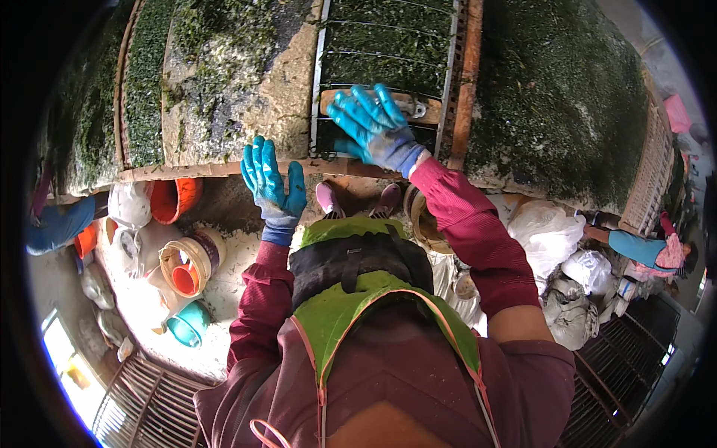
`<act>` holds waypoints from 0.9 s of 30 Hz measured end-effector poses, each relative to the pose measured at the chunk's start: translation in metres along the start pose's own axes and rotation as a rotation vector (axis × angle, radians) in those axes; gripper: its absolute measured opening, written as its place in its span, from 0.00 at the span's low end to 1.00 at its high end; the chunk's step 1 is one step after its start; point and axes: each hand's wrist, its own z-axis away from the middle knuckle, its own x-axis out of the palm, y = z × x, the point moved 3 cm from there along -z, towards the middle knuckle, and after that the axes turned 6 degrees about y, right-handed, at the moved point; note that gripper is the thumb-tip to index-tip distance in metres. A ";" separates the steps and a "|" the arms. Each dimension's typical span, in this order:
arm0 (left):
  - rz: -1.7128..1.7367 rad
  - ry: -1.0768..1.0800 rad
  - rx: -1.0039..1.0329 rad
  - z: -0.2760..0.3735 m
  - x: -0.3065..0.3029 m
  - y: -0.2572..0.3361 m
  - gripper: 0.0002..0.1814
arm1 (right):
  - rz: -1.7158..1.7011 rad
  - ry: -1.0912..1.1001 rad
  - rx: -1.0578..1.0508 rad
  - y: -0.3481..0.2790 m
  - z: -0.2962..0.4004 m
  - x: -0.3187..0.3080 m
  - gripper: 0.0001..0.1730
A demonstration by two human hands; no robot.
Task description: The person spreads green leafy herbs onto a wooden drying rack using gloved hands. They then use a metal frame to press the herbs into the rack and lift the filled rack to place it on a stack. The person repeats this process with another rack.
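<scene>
My left hand (271,179), in a blue rubber-coated glove, hovers at the wooden front edge of the worktable (246,169). Its palm faces down, with the thumb apart from the fingers and nothing held. My right hand (372,129), gloved the same way and a little blurred, is spread over a wooden bar (430,111) that carries a metal fitting. Whether it touches the bar is unclear. The bar lies across the near end of a metal frame (318,73) with thin crossbars. Chopped dark green leaves (386,39) fill the frame.
More chopped leaves (549,106) pile up on the right, and others (224,33) lie scattered on the left. Below the table are a cream bucket (215,246), a teal bucket (189,325) and white plastic bags (546,235). Other people (644,249) stand at both sides.
</scene>
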 end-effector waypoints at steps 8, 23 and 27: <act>-0.060 0.036 -0.084 0.020 -0.015 -0.015 0.36 | -0.183 0.135 0.144 -0.029 0.004 -0.027 0.35; -0.208 -0.432 0.206 0.010 0.041 0.031 0.33 | -0.106 0.135 0.408 -0.031 0.061 -0.013 0.24; -0.126 -0.436 0.193 -0.003 0.033 0.039 0.31 | -0.191 0.192 0.431 -0.037 0.055 -0.020 0.21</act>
